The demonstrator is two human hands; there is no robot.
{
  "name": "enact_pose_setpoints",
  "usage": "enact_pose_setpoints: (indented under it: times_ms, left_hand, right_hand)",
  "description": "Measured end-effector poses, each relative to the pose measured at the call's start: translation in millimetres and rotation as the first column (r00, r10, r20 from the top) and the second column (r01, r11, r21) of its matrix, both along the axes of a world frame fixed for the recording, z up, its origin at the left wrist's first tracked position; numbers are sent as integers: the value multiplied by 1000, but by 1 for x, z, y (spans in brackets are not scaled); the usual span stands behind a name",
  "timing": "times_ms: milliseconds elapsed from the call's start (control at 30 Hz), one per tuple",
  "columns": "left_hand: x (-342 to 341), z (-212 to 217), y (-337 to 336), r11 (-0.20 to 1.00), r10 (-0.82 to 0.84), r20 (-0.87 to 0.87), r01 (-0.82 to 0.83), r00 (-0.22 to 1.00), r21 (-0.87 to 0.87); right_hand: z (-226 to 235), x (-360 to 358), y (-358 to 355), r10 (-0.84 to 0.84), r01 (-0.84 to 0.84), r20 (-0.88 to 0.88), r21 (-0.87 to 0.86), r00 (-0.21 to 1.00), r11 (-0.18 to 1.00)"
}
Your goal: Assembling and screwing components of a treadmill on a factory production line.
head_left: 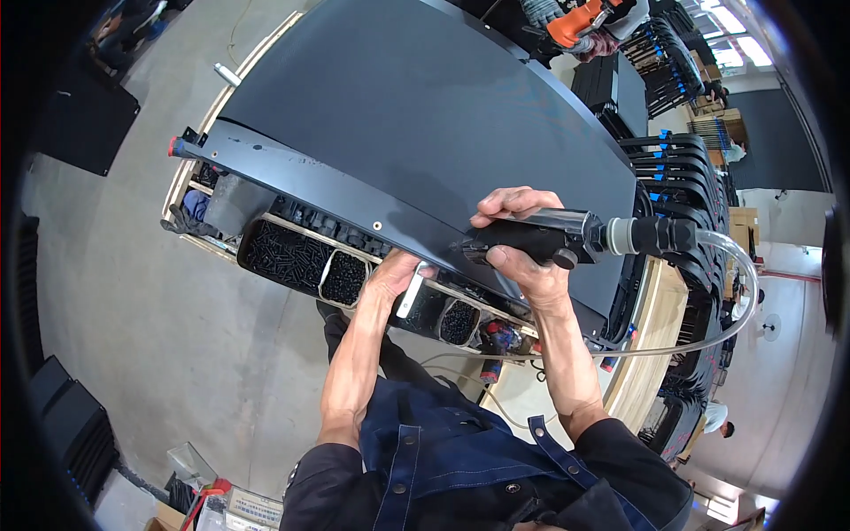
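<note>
At the upper left of the frame a flat dark panel (pixel 93 124) shows against the grey floor (pixel 239 380), and at the lower left stands a stack of dark sheets (pixel 75 429). Toward the right, curved black frames (pixel 695 165) are piled together (small blue pieces (pixel 658 197) show among them), near cardboard boxes (pixel 744 218), with bright windows (pixel 733 35) at the upper right.

The wood-edged table (pixel 651 310) supports a large dark panel (pixel 407 97). Along the table's near side, beyond the panel edge, sit an oblong black bin (pixel 273 280) containing dark screws (pixel 285 253) and, farther left, blue cloth (pixel 196 205).
</note>
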State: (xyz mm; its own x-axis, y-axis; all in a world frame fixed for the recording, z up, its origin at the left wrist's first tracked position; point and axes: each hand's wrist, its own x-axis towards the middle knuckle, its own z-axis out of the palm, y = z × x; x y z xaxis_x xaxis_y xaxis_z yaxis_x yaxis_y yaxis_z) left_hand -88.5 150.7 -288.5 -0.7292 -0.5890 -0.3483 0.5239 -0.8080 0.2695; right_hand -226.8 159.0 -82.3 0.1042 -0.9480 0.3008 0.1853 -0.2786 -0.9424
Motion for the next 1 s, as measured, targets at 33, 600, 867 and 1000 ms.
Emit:
enact_pose_setpoints:
  times_ms: [33, 600, 867, 1000]
  left_hand:
    - [1, -2, 2, 994, 74, 45, -70, 996, -84]
    - [-17, -21, 19, 936, 328, 194, -291, 924, -196]
    - [4, -12, 16, 972, 90, 104, -64, 990, -227]
    - [35, -15, 33, 906, 14, 625, 255, 780, -339]
  right_hand:
    - [1, 1, -1, 19, -19, -3, -4, 1000, 1000]
    - [-8, 7, -3, 13, -14, -21, -46, 1000, 999]
    - [13, 9, 4, -174, 188, -138, 97, 975, 977]
    - [7, 37, 7, -471, 487, -215, 24, 855, 873]
